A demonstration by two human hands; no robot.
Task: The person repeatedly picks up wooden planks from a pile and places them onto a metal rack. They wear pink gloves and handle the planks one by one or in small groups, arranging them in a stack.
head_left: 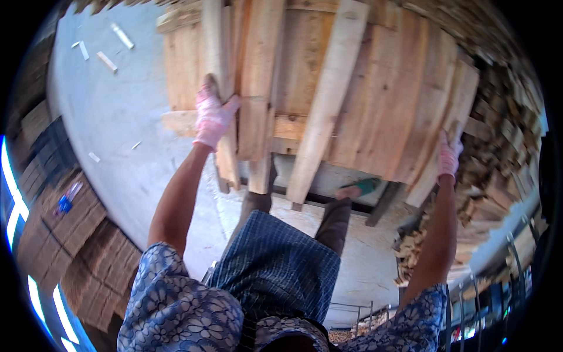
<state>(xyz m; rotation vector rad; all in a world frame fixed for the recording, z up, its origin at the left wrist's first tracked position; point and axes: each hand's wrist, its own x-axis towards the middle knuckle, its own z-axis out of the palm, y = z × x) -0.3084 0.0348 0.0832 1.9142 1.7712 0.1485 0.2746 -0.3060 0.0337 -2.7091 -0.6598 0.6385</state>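
Observation:
I look down at a table stacked with long pale wooden planks (375,105). My left hand (212,114), in a pink glove, grips the near end of a narrow plank (216,47) at the left of the stack. My right hand (448,154), also in a pink glove, holds the edge of the outermost plank (454,111) on the right side. Both forearms are stretched forward. Below them are my blue checked apron and my feet on the floor.
Grey concrete floor (111,111) lies to the left with small wood offcuts (107,60) scattered on it. Stacks of brown cut boards (64,229) stand at the lower left. A heap of wood scraps (495,152) fills the right side, with metal railing (469,305) below.

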